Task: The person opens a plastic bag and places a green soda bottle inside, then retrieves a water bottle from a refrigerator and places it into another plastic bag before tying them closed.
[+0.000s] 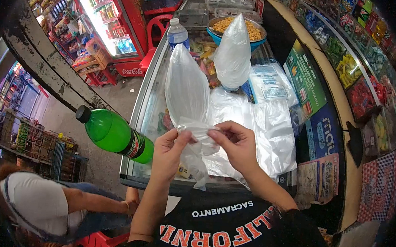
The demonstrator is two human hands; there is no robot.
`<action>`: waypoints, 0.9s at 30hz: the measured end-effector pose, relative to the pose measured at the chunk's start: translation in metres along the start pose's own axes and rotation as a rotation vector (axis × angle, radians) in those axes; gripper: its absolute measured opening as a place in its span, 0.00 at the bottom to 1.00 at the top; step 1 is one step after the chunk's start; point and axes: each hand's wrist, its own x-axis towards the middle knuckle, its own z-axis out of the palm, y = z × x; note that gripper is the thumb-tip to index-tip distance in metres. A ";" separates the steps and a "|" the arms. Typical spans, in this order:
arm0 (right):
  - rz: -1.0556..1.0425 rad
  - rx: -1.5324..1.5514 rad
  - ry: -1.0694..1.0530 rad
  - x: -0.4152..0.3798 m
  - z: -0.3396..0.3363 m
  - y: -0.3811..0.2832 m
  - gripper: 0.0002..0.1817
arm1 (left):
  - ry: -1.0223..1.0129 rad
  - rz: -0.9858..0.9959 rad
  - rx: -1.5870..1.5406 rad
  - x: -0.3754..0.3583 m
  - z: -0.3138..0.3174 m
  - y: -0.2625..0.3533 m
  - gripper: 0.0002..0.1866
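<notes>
Both hands meet over the glass top of a chest freezer [150, 92]. The left hand [168, 149] pinches the twisted neck of a clear plastic bag [186, 88] between thumb and fingers, and the right hand [238, 144] pinches the same neck from the other side. The bag stands puffed with air, upright above the hands. A second puffed bag [233, 52] stands behind it, in front of a bowl of corn [241, 28]. Flat plastic bags [262, 128] lie on the glass just beside the hands. A green bottle [114, 133] lies tilted at the freezer's left edge, and 1 water bottle [177, 34] stands farther back.
</notes>
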 end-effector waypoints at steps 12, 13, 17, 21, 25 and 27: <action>-0.035 -0.125 0.103 0.002 -0.014 -0.001 0.06 | 0.004 0.027 -0.007 0.004 0.002 0.005 0.05; -0.015 -0.103 0.128 0.002 -0.015 -0.002 0.06 | -0.053 0.011 -0.038 0.004 0.002 0.006 0.04; 0.015 -0.082 0.065 0.001 -0.012 -0.008 0.05 | -0.230 -0.006 -0.141 0.004 -0.003 0.000 0.04; 0.005 0.020 -0.047 0.000 -0.007 -0.005 0.07 | -0.234 -0.022 -0.413 0.009 -0.003 -0.011 0.05; -0.008 -0.030 -0.044 -0.001 -0.003 0.003 0.09 | -0.171 -0.186 -0.492 0.018 0.007 -0.014 0.11; -0.003 -0.062 -0.032 -0.001 0.000 0.010 0.10 | -0.154 0.205 0.105 0.019 0.019 -0.024 0.12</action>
